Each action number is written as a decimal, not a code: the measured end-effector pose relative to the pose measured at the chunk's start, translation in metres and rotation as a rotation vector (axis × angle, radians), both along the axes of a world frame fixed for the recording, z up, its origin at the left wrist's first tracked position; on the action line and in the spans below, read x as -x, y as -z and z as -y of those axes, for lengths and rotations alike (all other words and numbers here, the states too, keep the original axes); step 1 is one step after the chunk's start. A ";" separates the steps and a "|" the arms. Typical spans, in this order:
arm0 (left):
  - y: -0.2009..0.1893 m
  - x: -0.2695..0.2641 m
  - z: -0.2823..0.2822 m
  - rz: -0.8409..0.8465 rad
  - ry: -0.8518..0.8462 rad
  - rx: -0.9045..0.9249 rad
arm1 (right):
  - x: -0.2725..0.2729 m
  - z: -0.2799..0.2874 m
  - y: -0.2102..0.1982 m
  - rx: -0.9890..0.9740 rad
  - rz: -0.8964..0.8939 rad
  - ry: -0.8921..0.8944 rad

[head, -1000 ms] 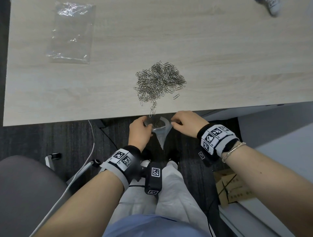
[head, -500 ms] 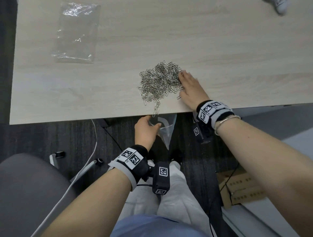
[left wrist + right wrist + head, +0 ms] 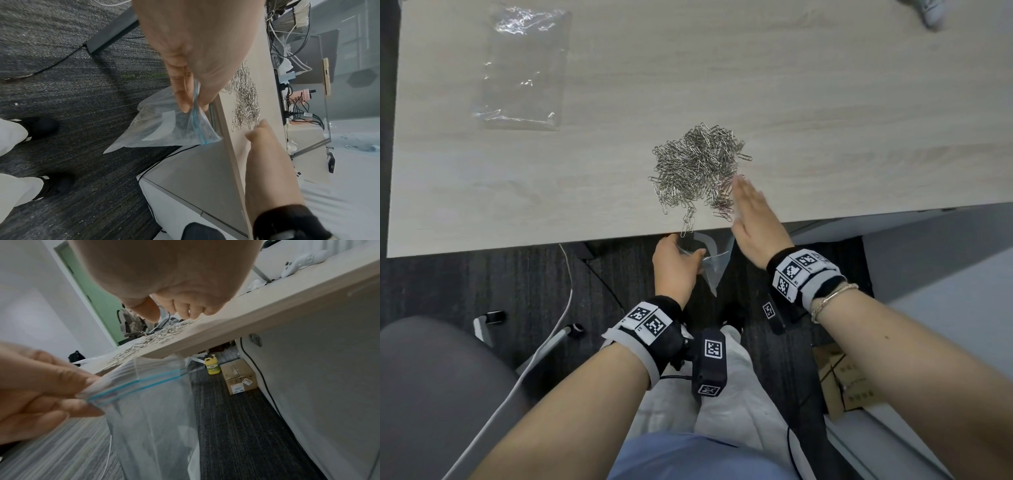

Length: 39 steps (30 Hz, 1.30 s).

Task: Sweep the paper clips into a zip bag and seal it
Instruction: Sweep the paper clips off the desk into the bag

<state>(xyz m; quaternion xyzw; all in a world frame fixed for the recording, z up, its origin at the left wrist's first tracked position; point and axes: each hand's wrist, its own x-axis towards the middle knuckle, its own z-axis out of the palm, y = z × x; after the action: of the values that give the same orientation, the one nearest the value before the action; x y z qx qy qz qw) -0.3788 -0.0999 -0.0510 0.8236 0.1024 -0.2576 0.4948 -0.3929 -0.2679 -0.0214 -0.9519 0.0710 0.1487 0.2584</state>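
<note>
Most clips (image 3: 698,168) still on desk (image 3: 825,102); left hand (image 3: 674,265) pinches bag (image 3: 164,128) below edge, flat right hand (image 3: 755,219) beside pile; unsealed.

The clips (image 3: 697,168) are shiny silver, heaped on a pale surface (image 3: 825,102) of light wood grain. The bag (image 3: 156,402) is clear plastic with two thin blue zip lines across its mouth. A second clear bag (image 3: 524,65) glints white. The carpet (image 3: 448,281) is dark grey with fine stripes. Black wristbands (image 3: 650,325) carry black-and-white square codes. A bottle (image 3: 212,366) is yellow.
</note>
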 end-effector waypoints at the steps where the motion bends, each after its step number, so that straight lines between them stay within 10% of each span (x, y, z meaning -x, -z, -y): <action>1: 0.001 0.000 0.000 0.000 0.003 0.002 | 0.001 0.003 -0.001 0.026 -0.012 0.017; 39: -0.014 -0.005 -0.015 -0.006 -0.029 0.033 | 0.010 -0.043 -0.008 -0.121 0.066 -0.331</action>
<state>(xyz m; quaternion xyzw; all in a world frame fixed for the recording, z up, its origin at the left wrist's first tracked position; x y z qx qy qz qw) -0.3735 -0.0852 -0.0366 0.8130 0.1114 -0.2546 0.5117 -0.4026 -0.2251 -0.0135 -0.9376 -0.1044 0.1619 0.2896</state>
